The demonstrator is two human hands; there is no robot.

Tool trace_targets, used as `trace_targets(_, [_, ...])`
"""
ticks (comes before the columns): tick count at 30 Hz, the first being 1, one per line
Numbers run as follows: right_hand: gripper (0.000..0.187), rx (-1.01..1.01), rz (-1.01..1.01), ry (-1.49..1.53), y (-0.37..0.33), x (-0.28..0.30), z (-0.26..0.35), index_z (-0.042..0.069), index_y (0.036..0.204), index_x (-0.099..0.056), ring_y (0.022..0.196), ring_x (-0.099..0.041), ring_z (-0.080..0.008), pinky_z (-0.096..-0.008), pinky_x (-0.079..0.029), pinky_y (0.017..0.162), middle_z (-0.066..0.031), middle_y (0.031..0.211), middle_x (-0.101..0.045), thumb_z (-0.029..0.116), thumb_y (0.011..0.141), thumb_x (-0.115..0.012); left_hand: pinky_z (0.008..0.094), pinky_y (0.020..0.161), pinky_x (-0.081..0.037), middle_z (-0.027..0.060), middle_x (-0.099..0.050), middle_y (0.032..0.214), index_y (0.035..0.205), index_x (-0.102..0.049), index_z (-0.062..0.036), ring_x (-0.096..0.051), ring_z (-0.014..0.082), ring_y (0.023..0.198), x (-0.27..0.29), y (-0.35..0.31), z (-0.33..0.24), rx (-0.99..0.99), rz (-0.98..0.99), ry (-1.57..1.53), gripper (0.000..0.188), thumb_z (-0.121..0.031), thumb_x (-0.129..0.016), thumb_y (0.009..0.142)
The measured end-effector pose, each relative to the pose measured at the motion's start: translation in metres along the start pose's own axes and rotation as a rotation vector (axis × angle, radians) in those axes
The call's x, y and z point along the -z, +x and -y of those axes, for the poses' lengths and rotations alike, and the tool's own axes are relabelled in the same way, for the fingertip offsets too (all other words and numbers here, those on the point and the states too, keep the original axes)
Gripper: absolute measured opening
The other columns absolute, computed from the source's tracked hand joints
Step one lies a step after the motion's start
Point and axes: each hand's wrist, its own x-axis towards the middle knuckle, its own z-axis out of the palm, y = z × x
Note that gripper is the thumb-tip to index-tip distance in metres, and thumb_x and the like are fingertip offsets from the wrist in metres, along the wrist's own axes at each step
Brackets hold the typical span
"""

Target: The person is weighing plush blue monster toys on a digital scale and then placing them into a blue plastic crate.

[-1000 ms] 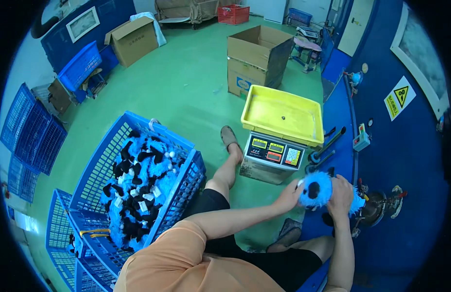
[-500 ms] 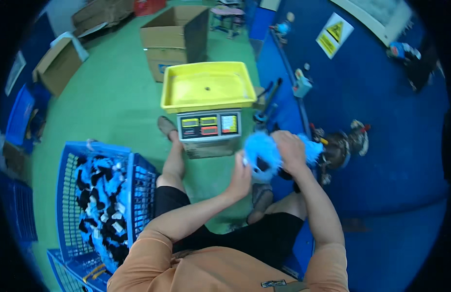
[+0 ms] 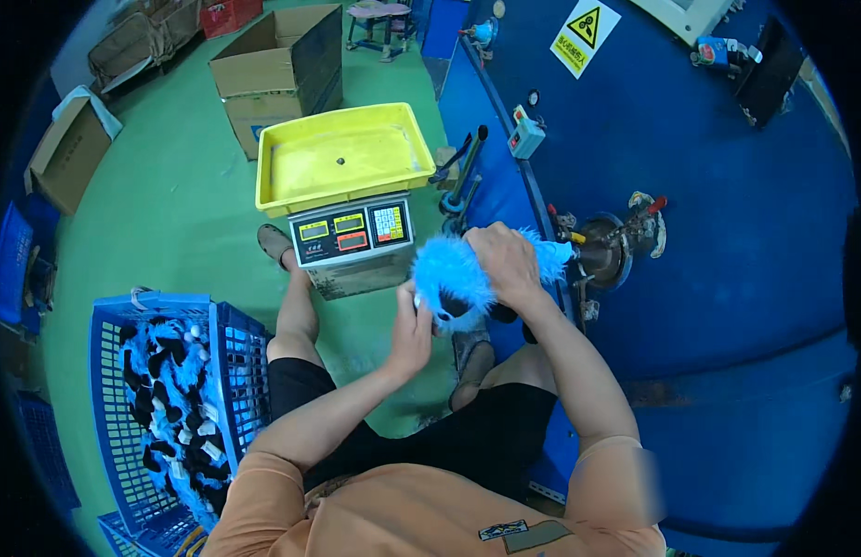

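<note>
A fluffy bright-blue plush toy point(image 3: 446, 277) with black patches is between my hands, in front of the blue machine wall. My right hand point(image 3: 506, 264) wraps over its middle from above, fingers closed in the fur. The toy's right end reaches to a metal nozzle fitting point(image 3: 605, 251) on the wall; whether it sits over the nozzle is hidden. My left hand point(image 3: 412, 334) presses against the rounded left end of the toy, thumb and fingers closed at its edge.
A yellow tray point(image 3: 291, 162) rests on a digital scale point(image 3: 352, 232) ahead of me. At left, a blue plastic basket point(image 3: 221, 371) holds several unfilled blue and black plush skins point(image 3: 175, 399). An open cardboard box point(image 3: 254, 79) stands behind the scale.
The view has turned to the right, so everything sits further left in the picture. Both hands keep hold of the plush toy beside the nozzle.
</note>
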Motion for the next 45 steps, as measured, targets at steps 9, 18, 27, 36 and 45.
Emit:
trace_targets(9, [0.022, 0.098, -0.158, 0.093, 0.004, 0.0, -0.006, 0.009, 0.092, -0.061, 0.085, -0.063, -0.0341, -0.0456, -0.048, 0.075, -0.0146, 0.087, -0.068, 0.03, 0.088, -0.062, 0.0368, 0.101, -0.041, 0.0145, -0.054, 0.12, 0.142, -0.046, -0.0011, -0.055, 0.0268, 0.108, 0.031, 0.057, -0.017, -0.293, -0.008, 0.115, 0.042, -0.019, -0.043, 0.104])
trace_targets(18, [0.029, -0.084, -0.161, 0.158, 0.025, 0.009, 0.016, 0.008, 0.08, -0.058, 0.063, -0.06, -0.0357, -0.0481, -0.045, 0.057, -0.015, 0.071, -0.064, 0.034, 0.094, -0.06, 0.0412, 0.099, -0.044, 0.0181, -0.051, 0.129, 0.143, -0.045, -0.0029, -0.055, 0.0302, 0.107, -0.003, 0.052, -0.009, -0.044, -0.143, -0.055, 0.059, -0.02, -0.064, 0.09])
trace_targets(27, [0.032, -0.123, -0.438, 0.092, 0.005, -0.01, -0.024, 0.006, 0.069, -0.052, 0.05, -0.051, -0.0354, -0.0461, -0.039, 0.05, -0.0142, 0.057, -0.055, 0.023, 0.096, -0.055, 0.0362, 0.086, -0.047, 0.0155, -0.061, 0.105, 0.129, -0.061, -0.0045, -0.057, 0.0277, 0.089, -0.004, 0.069, -0.018, -0.295, -0.091, -0.054, 0.045, -0.028, -0.068, 0.09])
trace_targets(36, [0.031, -0.114, -0.368, 0.058, 0.005, -0.015, -0.037, 0.006, 0.068, -0.052, 0.048, -0.049, -0.0338, -0.0453, -0.038, 0.049, -0.013, 0.057, -0.054, 0.023, 0.095, -0.057, 0.0365, 0.107, -0.038, 0.0174, -0.049, 0.134, 0.148, -0.038, -0.0007, -0.05, 0.0271, 0.12, 0.001, 0.05, 0.01, -0.266, -0.078, 0.051, 0.064, -0.025, -0.064, 0.094])
trace_targets(45, [0.026, -0.026, -0.427, 0.13, 0.025, -0.002, 0.013, 0.008, 0.067, -0.055, 0.049, -0.05, -0.033, -0.0446, -0.039, 0.05, -0.0122, 0.058, -0.055, 0.022, 0.089, -0.061, 0.0316, 0.094, -0.045, 0.0141, -0.056, 0.124, 0.148, -0.034, -0.0037, -0.054, 0.0193, 0.105, -0.003, 0.019, -0.029, -0.004, -0.242, -0.372, 0.055, -0.02, -0.056, 0.1])
